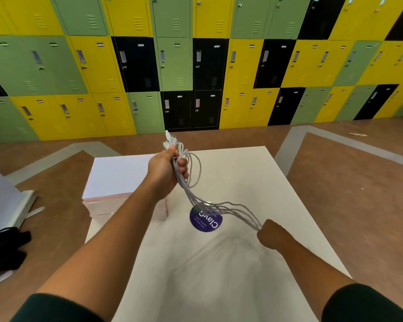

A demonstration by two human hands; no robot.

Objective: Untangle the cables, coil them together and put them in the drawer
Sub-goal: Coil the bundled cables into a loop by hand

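Above the table [254, 182]: cables [191, 196] stretched between both hands, off the surface.
Left hand [166, 169]: raised, curled round the plug-end bundle.
Right hand [269, 233]: lower (nearer the body), gripping the strands.
Axis: slants down from the left grip to the right.

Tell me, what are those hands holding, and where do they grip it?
White cables. The left hand grips them near the plug ends; the right hand grips the other end, lower down.

The round purple sticker [206, 221] on the white table [254, 173] reads "Clayo"; its smaller lines are unreadable.
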